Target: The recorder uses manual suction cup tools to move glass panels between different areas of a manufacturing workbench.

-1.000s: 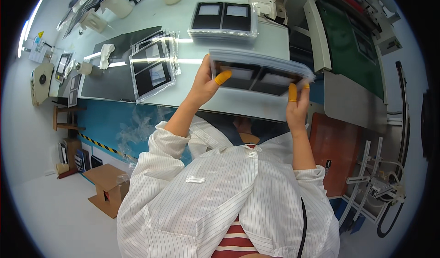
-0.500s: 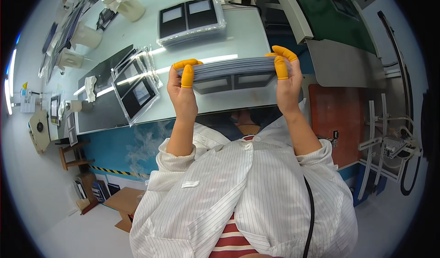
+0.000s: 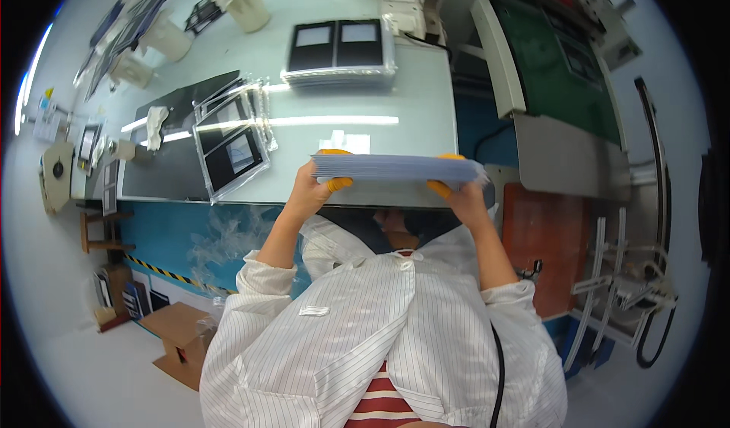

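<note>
A thick stack of thin flat panels in clear sleeves is held edge-on above the front of the table. My left hand grips its left end, the thumb on the near side and fingers behind. My right hand is closed on the right end in the same way. Both hands wear orange finger cots. Just beyond the stack, a small white sheet lies on the glass tabletop. The panels' faces are turned out of sight.
A neat pile of black two-window panels in clear bags sits farther back. Loose bagged panels lie on a dark mat at left, by a crumpled white cloth. White tubs stand behind. At right is a green conveyor belt.
Both hands have brought the stack lower and closer to me and tilted it, so the panel faces seen before are hidden. The white sheet beyond it now shows. My view has shifted.
</note>
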Available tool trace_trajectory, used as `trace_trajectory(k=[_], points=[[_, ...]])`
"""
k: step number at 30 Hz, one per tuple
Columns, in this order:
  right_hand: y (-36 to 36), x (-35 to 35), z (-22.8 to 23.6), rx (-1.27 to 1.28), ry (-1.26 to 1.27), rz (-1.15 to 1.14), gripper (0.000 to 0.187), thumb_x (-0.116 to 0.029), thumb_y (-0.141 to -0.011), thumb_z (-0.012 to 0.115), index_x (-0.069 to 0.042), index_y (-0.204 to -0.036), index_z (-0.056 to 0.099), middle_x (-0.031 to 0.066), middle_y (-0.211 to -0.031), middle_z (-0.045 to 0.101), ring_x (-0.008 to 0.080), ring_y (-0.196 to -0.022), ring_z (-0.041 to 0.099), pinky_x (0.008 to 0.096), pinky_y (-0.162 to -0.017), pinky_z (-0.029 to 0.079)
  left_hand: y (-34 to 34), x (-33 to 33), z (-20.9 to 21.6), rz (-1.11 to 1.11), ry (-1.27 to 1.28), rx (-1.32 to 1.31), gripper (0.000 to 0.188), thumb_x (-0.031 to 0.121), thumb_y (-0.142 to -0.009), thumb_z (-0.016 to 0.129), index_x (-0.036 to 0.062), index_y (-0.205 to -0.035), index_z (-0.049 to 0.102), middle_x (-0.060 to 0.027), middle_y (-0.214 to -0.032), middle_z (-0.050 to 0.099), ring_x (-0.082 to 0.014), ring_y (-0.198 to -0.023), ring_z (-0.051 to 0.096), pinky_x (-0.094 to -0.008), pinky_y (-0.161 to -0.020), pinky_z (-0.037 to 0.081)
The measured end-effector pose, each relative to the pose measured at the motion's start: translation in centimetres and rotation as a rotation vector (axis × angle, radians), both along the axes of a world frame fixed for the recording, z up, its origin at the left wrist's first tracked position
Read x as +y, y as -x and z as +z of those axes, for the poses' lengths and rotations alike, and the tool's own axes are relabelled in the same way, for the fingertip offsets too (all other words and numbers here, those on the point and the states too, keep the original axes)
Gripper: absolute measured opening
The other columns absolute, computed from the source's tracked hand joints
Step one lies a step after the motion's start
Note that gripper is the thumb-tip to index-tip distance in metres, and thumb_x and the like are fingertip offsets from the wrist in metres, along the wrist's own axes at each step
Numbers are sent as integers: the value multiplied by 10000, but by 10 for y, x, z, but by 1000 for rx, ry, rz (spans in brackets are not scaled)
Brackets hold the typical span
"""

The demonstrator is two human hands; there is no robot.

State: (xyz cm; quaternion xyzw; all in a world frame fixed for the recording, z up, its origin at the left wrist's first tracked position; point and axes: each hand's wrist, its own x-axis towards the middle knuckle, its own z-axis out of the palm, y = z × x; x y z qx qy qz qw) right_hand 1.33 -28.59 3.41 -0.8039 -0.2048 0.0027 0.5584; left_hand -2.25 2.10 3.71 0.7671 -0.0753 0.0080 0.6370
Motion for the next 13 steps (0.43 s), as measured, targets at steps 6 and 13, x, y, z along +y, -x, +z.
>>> trace_trajectory(k=[6, 13], points=[[-18, 8, 14, 233, -48, -61, 228, -99, -797, 760, 21, -952, 643, 29, -795, 647, 105, -726, 586, 255, -649, 481, -21, 11, 3, 80, 114, 59, 311, 261, -814, 762, 14, -941, 623, -7, -800, 574, -108, -758, 496, -272, -727, 448], [-112, 80, 59, 374, -64, -115, 286, -274, -868, 711, -46, -849, 539, -54, -640, 431, 40, -531, 406, 233, -471, 330, -122, 58, 39, 468, -64, 198, 480, 488, -827, 701, 18, -828, 604, -87, -732, 583, -169, -668, 464, -356, -624, 414]])
